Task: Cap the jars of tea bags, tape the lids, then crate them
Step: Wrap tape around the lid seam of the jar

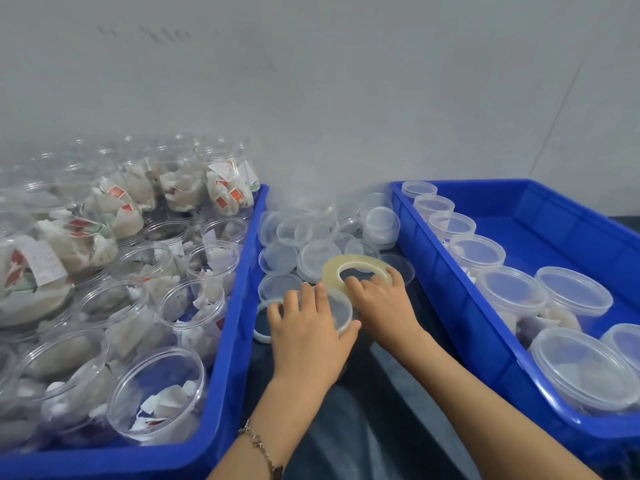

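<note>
- Two blue crates stand on a dark table [388,427], one at each side, with a gap between them.
- Left crate [228,358]: filled with clear open jars [157,393] holding tea bags; further jars lie stacked on their sides toward the wall.
- Right crate [460,296]: holds capped jars [478,252] in a row along its left wall, with more capped jars toward the near end.
- Between the crates, toward the wall: a heap of loose clear lids [311,244] on the table.
- Left hand [308,327]: fingers spread and curled over a clear lid [337,308] on a jar standing in the gap between the crates; thumb against the lid's right rim. The grip is wrapped round the lid's edge. The jar body is hidden under the hand.
- Right hand [381,299]: fingers curled over the near edge of a yellowish tape roll [356,266], fingertips inside its centre hole. The roll lies flat on the loose lids, just beyond the lid under the left hand.
- A white ring [261,336] lies on the table, just left of the left hand.
- A chain bracelet [261,446] circles the left wrist.
</note>
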### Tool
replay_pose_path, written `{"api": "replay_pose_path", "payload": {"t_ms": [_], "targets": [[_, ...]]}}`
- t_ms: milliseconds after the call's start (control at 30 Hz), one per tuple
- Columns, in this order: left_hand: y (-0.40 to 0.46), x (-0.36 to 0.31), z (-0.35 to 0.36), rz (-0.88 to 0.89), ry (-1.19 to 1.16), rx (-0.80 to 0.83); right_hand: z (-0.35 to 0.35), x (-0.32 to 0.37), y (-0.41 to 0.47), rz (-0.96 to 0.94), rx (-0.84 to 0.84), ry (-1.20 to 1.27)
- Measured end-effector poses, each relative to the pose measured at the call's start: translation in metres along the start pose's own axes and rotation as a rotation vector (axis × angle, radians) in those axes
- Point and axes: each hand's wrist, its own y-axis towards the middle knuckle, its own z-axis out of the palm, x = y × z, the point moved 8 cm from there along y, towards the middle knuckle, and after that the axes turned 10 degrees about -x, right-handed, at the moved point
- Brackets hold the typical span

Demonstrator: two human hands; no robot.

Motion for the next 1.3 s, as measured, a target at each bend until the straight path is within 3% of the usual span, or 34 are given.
{"api": "replay_pose_path", "payload": {"t_ms": [100, 233, 433, 500, 567, 667, 733, 1000, 1167, 1300], "targets": [[0.001, -0.003, -0.004, 0.073, 0.019, -0.031, 0.01, 0.0, -0.003, 0.025, 0.065, 0.018], [0.001, 0.001, 0.0, 0.079, -0.055, -0.004, -0.002, 0.008, -0.002, 0.122, 0.006, 0.066], [-0.002, 0.014, 0.006, -0.012, -0.086, 0.146, 0.014, 0.007, -0.023, 0.288, 0.163, 0.842], [-0.002, 0.018, 0.01, -0.015, -0.139, 0.223, 0.006, 0.003, -0.031, 0.24, 0.159, 0.939], [-0.001, 0.022, 0.011, -0.004, -0.211, 0.288, -0.004, -0.005, -0.038, 0.172, 0.128, 0.842], [-0.001, 0.023, 0.011, 0.007, -0.29, 0.314, -0.022, -0.019, -0.038, 0.041, -0.052, 0.493], [-0.003, 0.022, 0.012, -0.005, -0.316, 0.306, -0.015, -0.018, -0.037, 0.001, -0.009, 0.374], [-0.009, 0.026, 0.017, -0.056, -0.242, 0.289, -0.004, -0.004, -0.005, -0.013, -0.065, 0.303], [-0.009, 0.017, 0.009, 0.094, -0.103, 0.205, 0.013, 0.015, 0.008, 0.008, -0.031, 0.359], [-0.011, 0.002, -0.011, 0.181, -0.081, 0.08, 0.03, 0.023, 0.01, -0.016, 0.054, 0.231]]}}
